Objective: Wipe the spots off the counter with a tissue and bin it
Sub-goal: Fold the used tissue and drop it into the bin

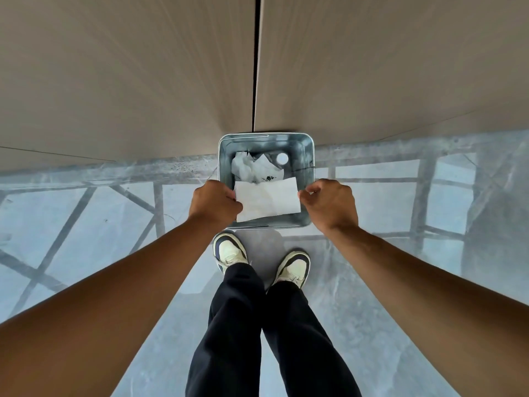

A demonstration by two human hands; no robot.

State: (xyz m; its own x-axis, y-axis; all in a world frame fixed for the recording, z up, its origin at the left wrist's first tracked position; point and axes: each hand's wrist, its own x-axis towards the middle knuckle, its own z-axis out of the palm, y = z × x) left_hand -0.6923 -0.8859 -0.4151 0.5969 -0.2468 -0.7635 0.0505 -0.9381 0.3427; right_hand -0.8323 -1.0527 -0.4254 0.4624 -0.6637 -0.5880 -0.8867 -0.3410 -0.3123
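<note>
A flat white tissue (267, 200) is stretched over the near half of a square metal bin (310, 156) standing on the floor. My left hand (216, 203) pinches the tissue's left edge. My right hand (329, 204) has its fingertips at the tissue's right edge; the grip there looks closed on the corner. Inside the bin lie crumpled white tissues (252, 166), one with dark specks, and a small white round object (282, 158). The counter is not in view.
Beige cabinet doors (143, 81) with a dark vertical gap rise right behind the bin. The glossy grey floor (86, 224) reflects a railing. My two feet in white and dark sneakers (229, 250) stand just in front of the bin.
</note>
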